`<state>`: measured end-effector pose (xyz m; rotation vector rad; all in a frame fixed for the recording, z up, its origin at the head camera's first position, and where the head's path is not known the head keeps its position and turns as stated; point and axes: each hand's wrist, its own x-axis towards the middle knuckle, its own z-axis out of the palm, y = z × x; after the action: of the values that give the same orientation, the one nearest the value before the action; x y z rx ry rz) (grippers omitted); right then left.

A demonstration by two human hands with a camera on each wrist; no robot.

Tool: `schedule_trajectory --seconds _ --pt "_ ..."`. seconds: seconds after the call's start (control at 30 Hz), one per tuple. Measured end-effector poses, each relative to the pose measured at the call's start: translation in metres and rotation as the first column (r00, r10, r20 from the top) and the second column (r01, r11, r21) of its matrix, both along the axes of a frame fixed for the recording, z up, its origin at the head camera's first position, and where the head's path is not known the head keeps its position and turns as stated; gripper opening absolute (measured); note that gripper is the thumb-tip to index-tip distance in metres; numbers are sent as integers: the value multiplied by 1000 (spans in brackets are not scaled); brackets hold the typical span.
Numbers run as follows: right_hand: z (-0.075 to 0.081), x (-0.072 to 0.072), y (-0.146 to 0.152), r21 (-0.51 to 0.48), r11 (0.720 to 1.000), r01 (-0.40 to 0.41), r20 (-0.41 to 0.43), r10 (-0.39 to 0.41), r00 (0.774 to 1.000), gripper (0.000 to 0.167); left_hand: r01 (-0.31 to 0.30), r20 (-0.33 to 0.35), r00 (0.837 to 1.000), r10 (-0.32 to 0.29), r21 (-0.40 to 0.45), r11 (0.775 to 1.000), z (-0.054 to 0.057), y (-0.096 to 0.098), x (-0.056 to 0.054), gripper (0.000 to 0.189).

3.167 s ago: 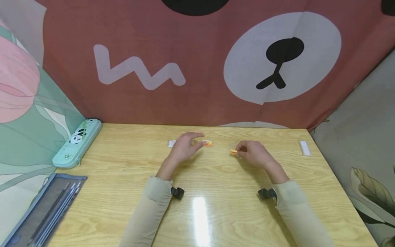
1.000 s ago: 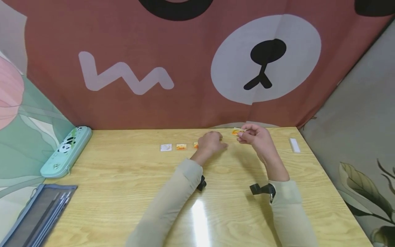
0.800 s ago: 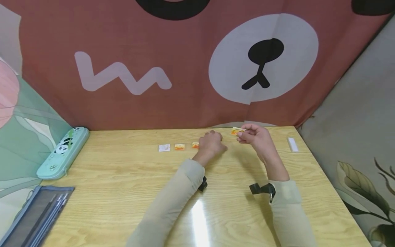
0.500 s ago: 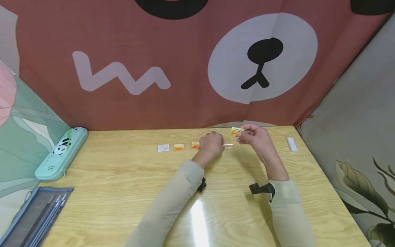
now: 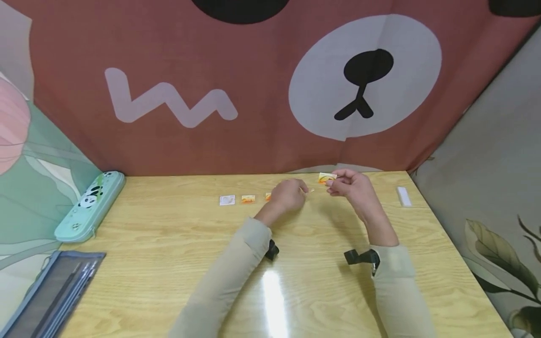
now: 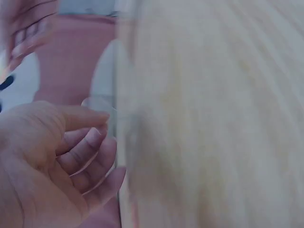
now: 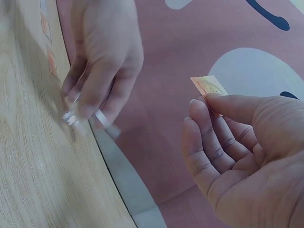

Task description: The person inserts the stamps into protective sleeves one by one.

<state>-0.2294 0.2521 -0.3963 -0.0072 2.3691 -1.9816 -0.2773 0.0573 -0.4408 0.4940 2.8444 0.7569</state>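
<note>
My right hand [image 5: 355, 190] pinches a small yellow-orange stamp [image 7: 209, 87] with a serrated edge between thumb and forefinger, raised above the table's far side. Left of it, my left hand [image 5: 289, 195] holds a clear, shiny plastic piece [image 7: 71, 117] in its curled fingers; its shape is blurred. In the left wrist view, only a faint transparent edge shows near those fingers. A whitish stamp [image 5: 227, 200] and an orange stamp [image 5: 248, 199] lie in a row on the table. Another orange stamp [image 5: 268, 196] is partly hidden behind my left hand.
A white block [image 5: 404, 196] lies at the table's right side. At the left are a mint panda pencil case [image 5: 90, 206] and a mesh zip pouch [image 5: 59, 291] with pens. A printed brown cloth [image 5: 253, 145] hangs along the far edge.
My left hand has moved right, past the stamps, and a clear plastic piece has come up in its fingers. My right hand has raised its stamp and tilted its face to view.
</note>
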Motion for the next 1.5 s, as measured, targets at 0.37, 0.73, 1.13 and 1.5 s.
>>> schedule_trajectory --seconds 0.37,0.73,1.13,1.5 --pt "-3 -1 -2 -6 1000 -10 20 11 1000 20 -30 150 988 -37 423 905 23 -61 7 9" --pt "-4 -1 -8 -7 999 -32 5 32 999 23 -198 312 949 -47 704 682 39 -95 23 16" --pt "-9 -1 -18 27 997 -69 22 68 997 29 -320 396 918 -36 790 523 30 -102 31 2" --pt "-15 -2 -24 1 999 -41 89 40 995 39 -409 492 867 -80 794 450 19 -99 36 26"
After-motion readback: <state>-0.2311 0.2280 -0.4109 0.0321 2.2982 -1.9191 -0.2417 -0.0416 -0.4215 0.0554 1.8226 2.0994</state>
